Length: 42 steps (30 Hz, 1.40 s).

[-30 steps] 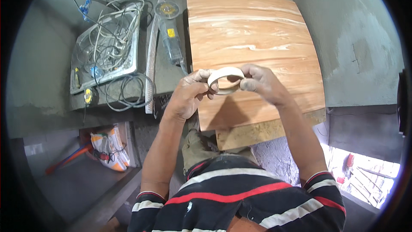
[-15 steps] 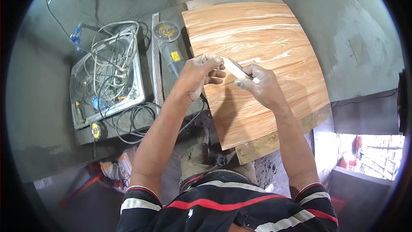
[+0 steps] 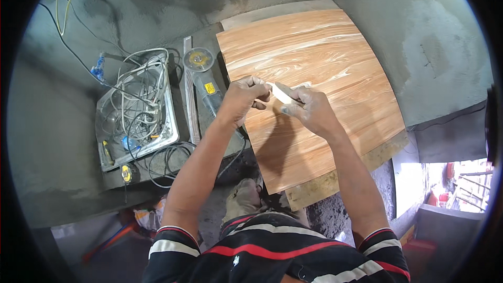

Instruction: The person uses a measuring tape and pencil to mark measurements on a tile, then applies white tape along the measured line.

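Between my hands, above a large wood-grain tile [image 3: 335, 89], is a short, pale white strip [image 3: 283, 95]. My right hand [image 3: 313, 112] grips its lower end between thumb and fingers. At the upper end, the thumb and forefinger of my left hand [image 3: 242, 99] are pinched together, the other fingers curled. What exactly the strip is cannot be made out. To the left of my left hand lies an angle grinder [image 3: 206, 84] with a round disc, beside a long, narrow metal bar [image 3: 190, 89].
A white-rimmed tray [image 3: 170, 126] full of tangled cables [image 3: 135, 99] stands at the left. A yellow tape measure [image 3: 126, 173] sits by its near corner, and a black cord [image 3: 166, 160] loops nearby. Grey plastered walls [image 3: 435, 47] close in the work surface.
The view has shifted slightly, so the tray and grinder appear lower. My right hand has come a little closer to my left, and less of the white strip shows.
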Each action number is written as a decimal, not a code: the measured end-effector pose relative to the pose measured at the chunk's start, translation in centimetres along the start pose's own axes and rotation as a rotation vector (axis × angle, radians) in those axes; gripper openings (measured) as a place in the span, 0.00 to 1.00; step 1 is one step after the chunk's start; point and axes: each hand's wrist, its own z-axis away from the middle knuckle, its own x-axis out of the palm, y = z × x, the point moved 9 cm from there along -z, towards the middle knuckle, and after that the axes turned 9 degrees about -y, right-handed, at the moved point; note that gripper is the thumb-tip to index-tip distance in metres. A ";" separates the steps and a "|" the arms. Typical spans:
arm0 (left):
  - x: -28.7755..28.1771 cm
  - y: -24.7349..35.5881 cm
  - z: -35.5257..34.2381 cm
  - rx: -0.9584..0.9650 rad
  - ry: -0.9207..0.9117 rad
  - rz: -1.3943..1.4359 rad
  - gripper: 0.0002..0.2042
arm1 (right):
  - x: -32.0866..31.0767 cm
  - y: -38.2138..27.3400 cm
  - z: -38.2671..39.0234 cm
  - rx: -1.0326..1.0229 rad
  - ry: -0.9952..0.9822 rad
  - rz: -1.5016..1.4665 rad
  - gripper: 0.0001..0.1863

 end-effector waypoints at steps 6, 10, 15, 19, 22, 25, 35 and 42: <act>-3.0 2.9 -3.1 0.092 0.147 -0.308 0.05 | 1.2 0.8 -3.7 0.145 -0.046 0.027 0.17; -6.7 6.5 -7.0 0.088 0.174 -0.596 0.07 | 1.2 -0.5 -8.3 0.188 0.008 -0.044 0.20; -11.8 11.3 -13.3 0.094 0.190 -0.738 0.07 | 0.6 -1.1 -13.8 0.211 0.000 -0.095 0.21; -16.2 16.6 -18.0 0.174 0.164 -0.803 0.07 | -1.4 -0.2 -18.6 0.071 0.090 -0.117 0.18; -17.5 16.5 -21.5 0.270 0.107 -0.824 0.08 | -2.3 -1.6 -21.6 -0.117 0.135 -0.083 0.15; -19.4 13.9 -24.9 0.222 0.074 -0.972 0.10 | -0.7 -0.5 -24.0 -0.023 0.121 -0.103 0.16; -22.1 9.3 -30.1 -0.029 0.154 -1.463 0.23 | 2.1 6.7 -23.9 0.202 0.114 -0.412 0.15; -27.0 6.7 -32.9 -0.082 -0.070 -1.615 0.26 | 4.0 5.3 -25.4 0.109 0.138 -0.411 0.13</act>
